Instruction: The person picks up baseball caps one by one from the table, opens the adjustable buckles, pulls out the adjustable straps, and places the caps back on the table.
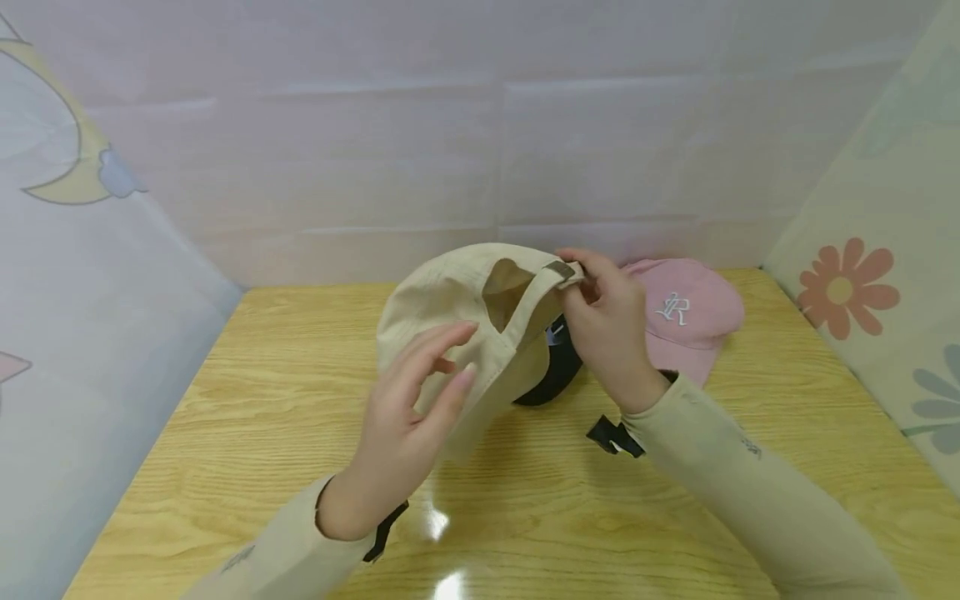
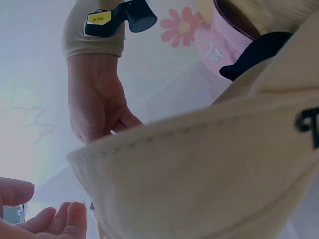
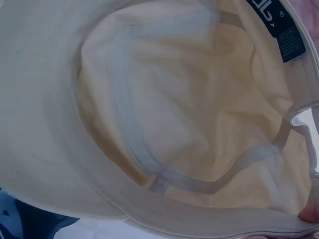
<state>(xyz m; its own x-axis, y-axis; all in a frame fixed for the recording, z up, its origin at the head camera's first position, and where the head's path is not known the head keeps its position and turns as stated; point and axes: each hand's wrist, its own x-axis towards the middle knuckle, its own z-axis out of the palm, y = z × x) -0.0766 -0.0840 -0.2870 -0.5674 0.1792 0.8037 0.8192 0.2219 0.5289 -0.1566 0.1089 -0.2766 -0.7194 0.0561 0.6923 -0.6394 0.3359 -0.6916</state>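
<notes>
A beige baseball cap [image 1: 431, 304] is held up over the table, its back opening and adjustable strap [image 1: 528, 307] facing me. My right hand [image 1: 611, 333] pinches the strap end beside the metal buckle [image 1: 559, 269]. To the left, in front of the crown, is my left hand [image 1: 401, 429], thumb and fingers apart with nothing between them; whether it touches the cloth I cannot tell. The right wrist view looks into the cap's lining [image 3: 189, 99], with a dark label [image 3: 279, 32]. In the left wrist view, dark embroidery [image 2: 311, 127] shows on the cap's front.
A pink cap [image 1: 701, 300] with a white letter lies at the back right of the wooden table [image 1: 285, 375]. Partly hidden behind the beige cap is a black cap [image 1: 553, 379]. Printed cloth walls [image 1: 360, 150] stand at the back and both sides.
</notes>
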